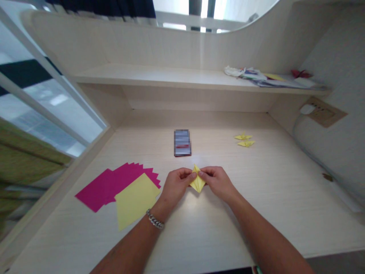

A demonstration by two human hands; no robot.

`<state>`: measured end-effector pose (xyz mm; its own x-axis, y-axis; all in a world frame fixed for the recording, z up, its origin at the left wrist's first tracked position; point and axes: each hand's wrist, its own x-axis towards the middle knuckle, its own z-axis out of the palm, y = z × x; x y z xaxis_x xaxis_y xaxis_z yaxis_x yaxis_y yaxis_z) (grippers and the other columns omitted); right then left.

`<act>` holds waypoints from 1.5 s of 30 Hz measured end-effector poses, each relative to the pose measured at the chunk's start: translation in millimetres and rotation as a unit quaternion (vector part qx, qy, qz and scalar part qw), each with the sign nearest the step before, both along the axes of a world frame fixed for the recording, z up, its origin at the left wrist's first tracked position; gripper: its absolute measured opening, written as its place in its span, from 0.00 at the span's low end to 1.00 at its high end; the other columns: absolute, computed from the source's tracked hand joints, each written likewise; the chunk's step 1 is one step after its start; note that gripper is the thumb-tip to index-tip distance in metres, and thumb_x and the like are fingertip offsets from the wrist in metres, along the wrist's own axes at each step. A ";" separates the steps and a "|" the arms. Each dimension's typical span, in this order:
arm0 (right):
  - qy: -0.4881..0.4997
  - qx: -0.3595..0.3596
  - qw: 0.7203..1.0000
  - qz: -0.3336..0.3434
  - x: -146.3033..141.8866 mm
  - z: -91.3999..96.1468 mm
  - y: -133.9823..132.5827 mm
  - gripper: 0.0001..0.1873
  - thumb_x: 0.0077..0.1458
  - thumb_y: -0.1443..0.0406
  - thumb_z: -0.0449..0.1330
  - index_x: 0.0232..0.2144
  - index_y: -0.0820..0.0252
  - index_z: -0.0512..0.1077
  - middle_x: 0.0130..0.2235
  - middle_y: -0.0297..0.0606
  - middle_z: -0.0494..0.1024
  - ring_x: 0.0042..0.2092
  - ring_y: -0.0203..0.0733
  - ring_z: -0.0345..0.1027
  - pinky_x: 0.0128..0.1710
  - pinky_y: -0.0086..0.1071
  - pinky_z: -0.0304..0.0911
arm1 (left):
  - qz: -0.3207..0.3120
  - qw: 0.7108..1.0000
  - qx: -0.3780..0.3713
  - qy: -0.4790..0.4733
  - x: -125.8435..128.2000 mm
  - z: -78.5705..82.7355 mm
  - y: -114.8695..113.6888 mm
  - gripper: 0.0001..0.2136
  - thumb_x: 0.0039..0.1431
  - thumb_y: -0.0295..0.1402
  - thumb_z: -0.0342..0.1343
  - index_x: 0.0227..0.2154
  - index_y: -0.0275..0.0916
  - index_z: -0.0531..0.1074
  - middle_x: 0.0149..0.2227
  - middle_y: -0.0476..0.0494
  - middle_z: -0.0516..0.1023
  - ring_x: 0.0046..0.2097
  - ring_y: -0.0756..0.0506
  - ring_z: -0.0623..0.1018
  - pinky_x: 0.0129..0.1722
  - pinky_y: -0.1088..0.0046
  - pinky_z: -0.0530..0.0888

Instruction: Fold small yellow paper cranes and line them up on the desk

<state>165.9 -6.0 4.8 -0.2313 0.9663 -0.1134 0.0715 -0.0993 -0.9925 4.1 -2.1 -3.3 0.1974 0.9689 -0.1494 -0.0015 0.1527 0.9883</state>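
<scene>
A small yellow folded paper (197, 185), shaped like a narrow diamond with creases, is held over the middle of the desk. My left hand (179, 183) pinches its left side between thumb and fingers. On the opposite side, my right hand (219, 180) grips it the same way, with the thumb on top. The fingertips beneath the paper are hidden. To the left of my hands lies a plain yellow sheet (137, 199), partly covering a fan of magenta sheets (122, 180). Two small yellow folded paper pieces (246, 144) with pointed ends rest at the right.
A phone-like rectangle (182, 142) with a blurred face lies beyond my hands. Papers and a white bag sit on the shelf (159, 75) above the desk. A plug in the wall socket (325, 111) trails a grey cable (306, 152) down the right side.
</scene>
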 end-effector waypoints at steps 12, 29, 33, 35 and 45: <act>0.036 -0.014 0.999 -0.002 -2.7 0.4 0.1 0.17 0.50 0.55 0.61 0.34 0.62 0.79 0.27 0.37 0.77 0.29 0.38 0.69 0.30 0.30 0.66 | 0.033 0.999 -0.015 -0.032 2.6 -4.0 -1.5 0.13 0.48 0.40 0.63 0.30 0.34 0.74 0.29 0.43 0.78 0.29 0.48 0.76 0.30 0.72 0.72; -0.010 0.015 1.000 -0.023 -1.2 -3.9 1.8 0.15 0.51 0.57 0.60 0.37 0.60 0.78 0.31 0.40 0.79 0.31 0.39 0.70 0.32 0.32 0.65 | 0.032 0.998 -0.025 -0.038 3.5 2.6 -2.9 0.11 0.47 0.38 0.63 0.30 0.34 0.75 0.29 0.43 0.78 0.29 0.48 0.75 0.29 0.74 0.70; -0.056 0.085 0.993 -0.061 5.3 0.0 3.9 0.12 0.48 0.60 0.62 0.36 0.59 0.78 0.36 0.40 0.80 0.36 0.41 0.70 0.38 0.34 0.64 | 0.006 0.999 -0.021 -0.028 4.6 3.5 -4.3 0.11 0.45 0.37 0.64 0.29 0.34 0.76 0.29 0.42 0.78 0.30 0.47 0.76 0.30 0.72 0.70; -0.042 0.075 0.995 -0.055 4.9 -0.1 3.5 0.12 0.50 0.61 0.61 0.35 0.60 0.78 0.34 0.40 0.80 0.34 0.40 0.70 0.36 0.33 0.64 | 0.003 0.999 -0.024 -0.024 5.1 2.6 -4.6 0.11 0.45 0.37 0.64 0.28 0.34 0.76 0.28 0.42 0.78 0.30 0.46 0.76 0.30 0.72 0.70; -0.034 0.050 0.995 -0.078 0.8 0.5 1.8 0.12 0.48 0.60 0.62 0.33 0.62 0.78 0.31 0.39 0.80 0.31 0.39 0.70 0.32 0.31 0.63 | -0.016 0.999 -0.026 -0.021 5.2 5.6 -5.2 0.12 0.46 0.38 0.63 0.30 0.34 0.78 0.28 0.43 0.78 0.29 0.47 0.74 0.30 0.72 0.69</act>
